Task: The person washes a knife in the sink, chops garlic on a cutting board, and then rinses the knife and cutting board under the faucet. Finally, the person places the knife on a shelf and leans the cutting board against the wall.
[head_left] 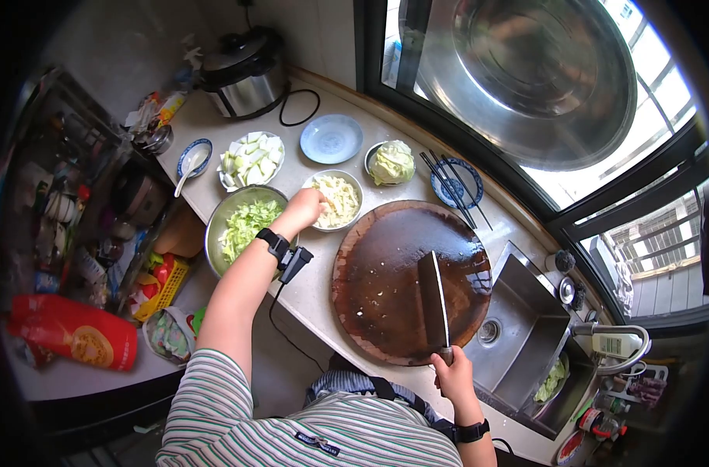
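Observation:
My left hand (304, 208) is at the near-left rim of a white bowl (340, 199) of chopped pale pieces. Its fingers are bent together over the food, and what they hold is hidden. Beside that wrist, a metal bowl (216, 247) contains shredded green leaves (249, 222). My right hand (454, 373) is wrapped round the handle of a cleaver (432, 296), whose blade extends over a round wooden chopping board (354, 311). A few small pale scraps lie on the wet board.
Behind the bowls are a plate of sliced pale vegetable (251, 159), a blue plate (331, 139) and a cabbage (392, 162). Chopsticks (452, 191) rest across a patterned dish (469, 177). A sink (518, 303) is right of the board; a pressure cooker (245, 74) stands far left.

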The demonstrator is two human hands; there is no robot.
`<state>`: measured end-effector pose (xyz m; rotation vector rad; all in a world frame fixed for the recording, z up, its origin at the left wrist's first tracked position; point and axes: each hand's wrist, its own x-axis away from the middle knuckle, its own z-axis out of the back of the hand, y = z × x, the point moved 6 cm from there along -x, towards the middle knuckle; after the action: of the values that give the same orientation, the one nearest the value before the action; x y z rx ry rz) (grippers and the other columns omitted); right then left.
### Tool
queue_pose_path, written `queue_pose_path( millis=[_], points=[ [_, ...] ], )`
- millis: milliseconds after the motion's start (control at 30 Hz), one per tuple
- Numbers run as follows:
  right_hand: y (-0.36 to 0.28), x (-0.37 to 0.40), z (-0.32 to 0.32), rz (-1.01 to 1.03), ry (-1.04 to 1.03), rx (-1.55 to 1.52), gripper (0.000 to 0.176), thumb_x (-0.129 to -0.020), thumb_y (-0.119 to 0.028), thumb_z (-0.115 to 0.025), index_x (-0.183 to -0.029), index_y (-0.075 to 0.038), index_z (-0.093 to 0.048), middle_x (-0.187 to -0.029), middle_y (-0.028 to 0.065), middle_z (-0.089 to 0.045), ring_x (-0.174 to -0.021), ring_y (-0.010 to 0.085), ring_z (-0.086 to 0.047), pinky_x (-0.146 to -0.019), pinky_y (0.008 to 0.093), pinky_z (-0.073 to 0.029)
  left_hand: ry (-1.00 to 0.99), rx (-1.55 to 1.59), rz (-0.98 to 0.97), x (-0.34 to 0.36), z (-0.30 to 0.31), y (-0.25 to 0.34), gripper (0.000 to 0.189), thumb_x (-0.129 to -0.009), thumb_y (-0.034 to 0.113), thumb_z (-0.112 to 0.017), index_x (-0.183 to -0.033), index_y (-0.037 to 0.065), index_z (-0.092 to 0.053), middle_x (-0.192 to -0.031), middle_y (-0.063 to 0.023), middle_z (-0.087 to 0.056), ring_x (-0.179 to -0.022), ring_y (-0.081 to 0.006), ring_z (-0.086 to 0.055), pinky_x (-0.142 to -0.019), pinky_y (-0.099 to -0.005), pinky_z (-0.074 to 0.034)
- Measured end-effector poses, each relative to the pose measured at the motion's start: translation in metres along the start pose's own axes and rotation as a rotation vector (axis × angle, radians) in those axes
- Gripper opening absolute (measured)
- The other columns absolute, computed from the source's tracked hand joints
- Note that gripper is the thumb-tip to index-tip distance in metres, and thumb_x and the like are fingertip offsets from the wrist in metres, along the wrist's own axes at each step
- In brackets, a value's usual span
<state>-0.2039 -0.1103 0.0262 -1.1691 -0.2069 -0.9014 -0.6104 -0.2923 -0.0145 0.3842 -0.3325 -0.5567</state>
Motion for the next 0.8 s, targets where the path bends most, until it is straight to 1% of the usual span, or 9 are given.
queue_pose_path(
  millis=[233,267,333,367,467,567,633,700,800],
  points=[
    [-0.004,0.002,0.001,0.025,0.000,0.024,0.023,-0.078,-0.018,-0.060,-0.081,0.001,-0.049,-0.051,0.0067,-0.052,-0.040,0.0137,-0.052,-0.036,0.0267,-0.040,0.080,0.641,0.047,-0.001,0.016,-0.012,0.020,-0.076,0.009,-0.057,-0.094,0.001,-0.061,-0.083,-0.0184,-0.061,-0.077,-0.0319,-0.059,-0.071,-0.0345,-0.046],
    [-0.005,0.003,0.000,0.026,0.000,0.023,0.023,-0.078,-0.018,-0.060,-0.081,0.001,-0.049,-0.051,0.0067,-0.052,-0.040,0.0137,-0.052,-0.036,0.0267,-0.040,0.081,0.640,0.046,-0.002,0.011,-0.020,0.020,-0.076,0.009,-0.057,-0.094,0.001,-0.061,-0.083,-0.0184,-0.061,-0.077,-0.0319,-0.059,-0.071,-0.0345,-0.046],
    [-0.006,0.005,-0.003,0.035,-0.007,0.006,0.023,-0.078,-0.018,-0.060,-0.080,0.001,-0.049,-0.051,0.0068,-0.052,-0.040,0.0137,-0.052,-0.036,0.0268,-0.040,0.225,-0.109,-0.287,0.007,0.016,-0.002,0.023,-0.077,0.010,-0.057,-0.099,0.004,-0.060,-0.083,-0.0149,-0.060,-0.075,-0.0294,-0.058,-0.069,-0.0350,-0.046],
    [-0.005,0.005,-0.002,0.037,-0.006,0.014,0.023,-0.078,-0.018,-0.060,-0.080,0.001,-0.049,-0.051,0.0068,-0.052,-0.040,0.0137,-0.052,-0.036,0.0268,-0.040,0.200,-0.056,-0.210,0.009,0.017,0.000,0.024,-0.075,0.010,-0.057,-0.098,0.003,-0.058,-0.086,-0.0171,-0.058,-0.082,-0.0342,-0.055,-0.073,-0.0380,-0.045],
    [-0.002,0.010,-0.006,0.046,-0.031,0.005,0.023,-0.078,-0.018,-0.060,-0.080,0.001,-0.048,-0.051,0.0069,-0.052,-0.039,0.0138,-0.052,-0.037,0.0269,-0.040,0.305,0.043,-0.155,0.021,0.021,0.013,0.018,-0.076,0.010,-0.058,-0.093,0.003,-0.057,-0.083,-0.0158,-0.059,-0.078,-0.0319,-0.057,-0.070,-0.0361,-0.046],
    [-0.003,0.010,-0.007,0.080,-0.021,-0.031,0.017,-0.078,-0.012,-0.059,-0.075,-0.001,-0.047,-0.050,0.0026,-0.048,-0.037,0.0104,-0.047,-0.033,0.0245,-0.037,0.224,0.255,-0.073,0.042,0.003,0.032,0.014,-0.077,0.012,-0.059,-0.088,0.004,-0.056,-0.078,-0.0137,-0.060,-0.073,-0.0279,-0.059,-0.066,-0.0340,-0.047],
    [-0.002,0.012,-0.008,0.081,-0.023,-0.034,0.017,-0.079,-0.012,-0.059,-0.075,-0.001,-0.047,-0.051,0.0025,-0.048,-0.036,0.0103,-0.047,-0.033,0.0244,-0.037,0.071,0.356,-0.119,0.064,-0.032,0.047,0.012,-0.078,0.014,-0.060,-0.084,0.005,-0.056,-0.075,-0.0105,-0.061,-0.069,-0.0204,-0.059,-0.064,-0.0314,-0.047],
    [-0.003,0.013,-0.008,0.082,-0.024,-0.036,0.016,-0.079,-0.012,-0.059,-0.076,-0.001,-0.047,-0.051,0.0025,-0.048,-0.036,0.0103,-0.047,-0.033,0.0242,-0.036,-0.029,0.464,-0.218,0.098,-0.063,0.071,0.010,-0.077,0.012,-0.060,-0.082,0.004,-0.057,-0.075,-0.0102,-0.061,-0.069,-0.0205,-0.059,-0.064,-0.0315,-0.047],
    [-0.005,0.016,-0.013,0.077,-0.067,0.002,0.021,-0.078,-0.018,-0.061,-0.081,0.000,-0.050,-0.051,0.0064,-0.052,-0.039,0.0136,-0.052,-0.037,0.0266,-0.040,-0.060,0.478,-0.262,0.134,-0.099,0.093,0.010,-0.076,0.011,-0.060,-0.080,0.002,-0.056,-0.076,-0.0132,-0.058,-0.074,-0.0282,-0.058,-0.065,-0.0339,-0.046]
  ],
)
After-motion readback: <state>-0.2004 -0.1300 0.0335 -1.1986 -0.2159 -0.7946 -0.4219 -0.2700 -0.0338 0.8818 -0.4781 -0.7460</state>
